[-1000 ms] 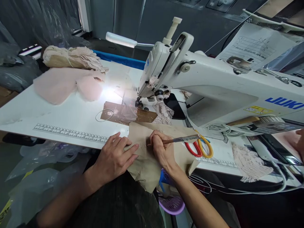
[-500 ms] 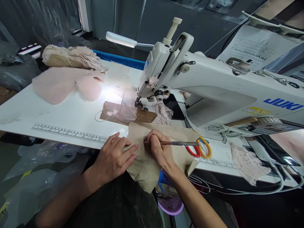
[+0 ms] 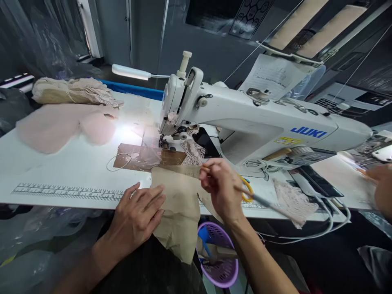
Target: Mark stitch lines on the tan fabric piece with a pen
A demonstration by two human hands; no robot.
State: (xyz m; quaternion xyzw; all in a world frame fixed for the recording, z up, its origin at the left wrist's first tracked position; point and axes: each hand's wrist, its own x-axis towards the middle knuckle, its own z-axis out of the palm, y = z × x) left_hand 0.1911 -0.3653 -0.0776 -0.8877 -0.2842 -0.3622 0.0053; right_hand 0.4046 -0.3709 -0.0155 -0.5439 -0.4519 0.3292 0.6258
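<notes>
My left hand [image 3: 139,212] lies flat with fingers spread on the left edge of a creased sheet of brown paper [image 3: 177,212], which hangs over the table's front edge. Held in my right hand [image 3: 225,188] is a long pencil [image 3: 260,200], its tip near the thumb and its blurred shaft pointing out to the right. This hand is raised over the paper's right side and hides part of it. Behind it, the yellow handle of a pair of scissors [image 3: 247,190] shows partly.
A white JUKI sewing machine [image 3: 245,110] stands behind the paper, with lace [image 3: 193,152] beside its needle. Pink fabric [image 3: 52,126] and a tied lace bundle [image 3: 73,90] lie left. Below hangs or stands a purple basket [image 3: 234,271]. Another person's hand [image 3: 382,183] shows far right.
My right hand has come up off the paper and moved right, swinging the pencil's back end downward. The paper's right part has shifted, uncovering the basket. The view has turned right.
</notes>
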